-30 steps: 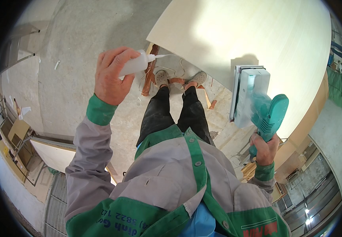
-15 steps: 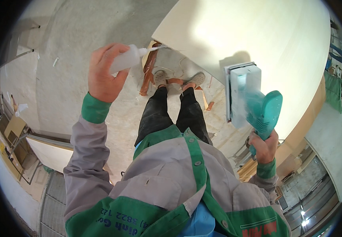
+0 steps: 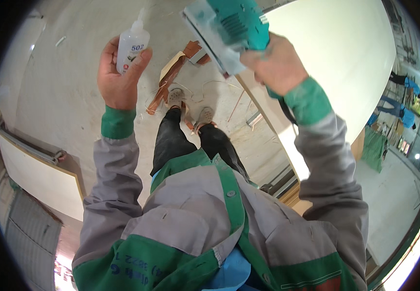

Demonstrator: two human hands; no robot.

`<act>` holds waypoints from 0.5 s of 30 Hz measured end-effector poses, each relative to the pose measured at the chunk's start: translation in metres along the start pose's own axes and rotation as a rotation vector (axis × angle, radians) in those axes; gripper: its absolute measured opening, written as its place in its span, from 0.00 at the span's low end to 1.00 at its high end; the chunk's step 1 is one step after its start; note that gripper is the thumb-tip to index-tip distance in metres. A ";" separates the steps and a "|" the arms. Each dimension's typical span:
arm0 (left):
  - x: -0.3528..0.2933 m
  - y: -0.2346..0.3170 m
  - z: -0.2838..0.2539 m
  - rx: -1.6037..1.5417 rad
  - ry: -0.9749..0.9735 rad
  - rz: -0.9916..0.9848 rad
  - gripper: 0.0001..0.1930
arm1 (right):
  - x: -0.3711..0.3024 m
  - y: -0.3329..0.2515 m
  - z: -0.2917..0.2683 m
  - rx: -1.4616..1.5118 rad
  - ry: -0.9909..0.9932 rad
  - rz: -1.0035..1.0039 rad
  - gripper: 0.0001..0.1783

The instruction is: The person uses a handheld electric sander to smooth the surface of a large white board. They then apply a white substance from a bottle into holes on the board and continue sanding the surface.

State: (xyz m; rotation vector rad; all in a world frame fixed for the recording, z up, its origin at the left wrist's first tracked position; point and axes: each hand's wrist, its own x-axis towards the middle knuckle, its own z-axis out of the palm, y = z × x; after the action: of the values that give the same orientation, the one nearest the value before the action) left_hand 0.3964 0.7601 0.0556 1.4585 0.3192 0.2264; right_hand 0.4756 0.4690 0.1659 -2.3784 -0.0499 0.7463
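Note:
My left hand (image 3: 117, 80) is closed round a small translucent white squeeze bottle (image 3: 133, 48), a glue bottle by its look. The bottle stands upright with its narrow nozzle tip pointing up, away from the board. My right hand (image 3: 285, 63) grips the handle of a teal power sander (image 3: 239, 24). Its pale dusty sanding pad, slightly blurred, faces left over the near corner of a large cream board (image 3: 326, 58). The sander hides that corner, and whether its pad touches the board I cannot tell.
Brown wooden stand legs (image 3: 168, 80) lie near my shoes (image 3: 176, 96) on the concrete floor (image 3: 64, 87). Another pale panel (image 3: 40, 172) stands at the left. At the far right, people in blue (image 3: 406, 116) are near a green cloth (image 3: 376, 148).
My right hand has lifted the sander up and to the left. My left hand has drawn the bottle back from the board's corner and tipped it upright. The view has shifted too.

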 end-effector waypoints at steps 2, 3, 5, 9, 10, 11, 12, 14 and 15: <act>-0.009 0.006 -0.012 -0.018 0.076 0.020 0.29 | -0.007 -0.005 -0.006 -0.051 -0.045 0.061 0.22; -0.016 0.009 -0.023 0.011 0.117 0.044 0.29 | -0.019 -0.002 -0.004 -0.034 -0.065 0.107 0.22; -0.033 0.015 -0.047 0.034 0.195 0.081 0.28 | -0.056 0.005 0.005 0.026 -0.043 0.175 0.24; -0.071 0.010 -0.065 0.070 0.334 0.089 0.27 | -0.069 -0.010 0.018 0.057 0.022 0.246 0.24; -0.079 0.006 -0.060 0.074 0.385 0.014 0.27 | -0.052 -0.019 0.016 -0.112 0.015 0.288 0.19; -0.085 0.001 -0.053 0.010 0.352 0.022 0.27 | -0.038 -0.023 0.008 -0.041 -0.001 0.149 0.15; -0.087 -0.006 -0.044 -0.066 0.368 -0.003 0.27 | -0.023 -0.025 0.005 -0.047 0.027 0.125 0.15; -0.100 -0.012 -0.034 -0.118 0.389 -0.037 0.26 | -0.016 -0.018 0.001 0.052 0.028 0.105 0.17; -0.108 -0.013 -0.031 -0.098 0.395 -0.047 0.26 | -0.020 -0.012 0.002 0.083 -0.046 0.113 0.18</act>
State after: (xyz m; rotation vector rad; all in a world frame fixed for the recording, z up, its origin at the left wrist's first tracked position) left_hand 0.2839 0.7513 0.0484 1.3027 0.6524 0.4878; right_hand 0.4597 0.4749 0.1817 -2.3005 0.0952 0.8396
